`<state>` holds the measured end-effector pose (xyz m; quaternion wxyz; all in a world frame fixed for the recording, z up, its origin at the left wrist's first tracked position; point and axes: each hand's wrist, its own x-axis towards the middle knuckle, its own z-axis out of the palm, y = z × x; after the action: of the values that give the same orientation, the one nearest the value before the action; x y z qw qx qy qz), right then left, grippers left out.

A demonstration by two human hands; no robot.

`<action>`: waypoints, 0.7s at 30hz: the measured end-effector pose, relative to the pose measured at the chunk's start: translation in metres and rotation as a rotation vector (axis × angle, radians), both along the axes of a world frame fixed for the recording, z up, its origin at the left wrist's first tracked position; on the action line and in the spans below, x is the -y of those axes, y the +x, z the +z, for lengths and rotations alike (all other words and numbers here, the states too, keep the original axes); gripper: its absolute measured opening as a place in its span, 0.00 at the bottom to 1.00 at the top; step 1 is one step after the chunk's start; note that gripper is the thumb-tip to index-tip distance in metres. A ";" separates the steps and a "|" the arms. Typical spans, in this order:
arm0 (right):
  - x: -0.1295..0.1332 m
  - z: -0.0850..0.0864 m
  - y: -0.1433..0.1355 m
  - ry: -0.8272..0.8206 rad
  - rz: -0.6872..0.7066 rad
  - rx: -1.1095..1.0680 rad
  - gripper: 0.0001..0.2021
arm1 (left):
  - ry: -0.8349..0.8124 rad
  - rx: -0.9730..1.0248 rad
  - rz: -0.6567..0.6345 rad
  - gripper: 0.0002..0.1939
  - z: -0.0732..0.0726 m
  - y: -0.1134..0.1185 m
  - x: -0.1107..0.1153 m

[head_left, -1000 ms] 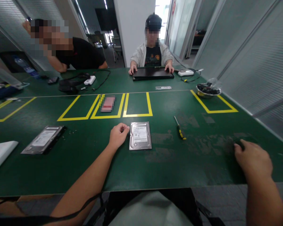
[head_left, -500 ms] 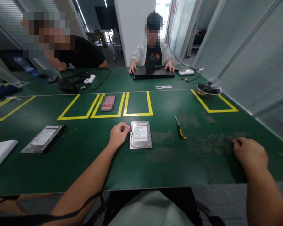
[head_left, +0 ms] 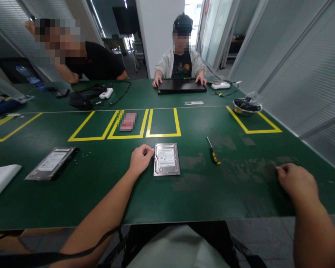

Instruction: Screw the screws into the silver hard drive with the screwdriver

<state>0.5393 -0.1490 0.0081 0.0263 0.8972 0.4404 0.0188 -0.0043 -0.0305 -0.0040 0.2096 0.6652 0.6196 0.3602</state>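
A silver hard drive (head_left: 166, 159) with a white label lies flat before me. My left hand (head_left: 140, 160) rests on the table by its left edge, fingers curled, the fingertips at or very near the drive's side; no object shows in them. Far to the right, my right hand (head_left: 298, 182) is closed low over the table, thumb and forefinger pressed together. Whatever it may hold is hidden. Between the drive and that hand lies a yellow-and-black screwdriver (head_left: 213, 152), its shaft pointing away from me.
A second hard drive (head_left: 52, 163) and a white object (head_left: 2, 182) lie at left. Yellow tape boxes (head_left: 163, 135) mark the green table (head_left: 201, 201); a blurred red item (head_left: 128, 122) sits in one. A metal bowl (head_left: 248, 107) stands at right. Opposite, a person holds a black laptop-like slab (head_left: 182, 86).
My hands, the drive and the screwdriver stay almost exactly where they were. The person at the far left has shifted head and arm slightly.
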 end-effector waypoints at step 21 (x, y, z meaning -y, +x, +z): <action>-0.010 0.043 -0.044 0.118 0.050 -0.025 0.17 | 0.008 -0.003 -0.019 0.12 -0.001 0.000 0.000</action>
<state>0.4951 -0.1394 0.0512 -0.0326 0.8860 0.4613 0.0340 -0.0045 -0.0308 -0.0046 0.2096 0.6724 0.6120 0.3597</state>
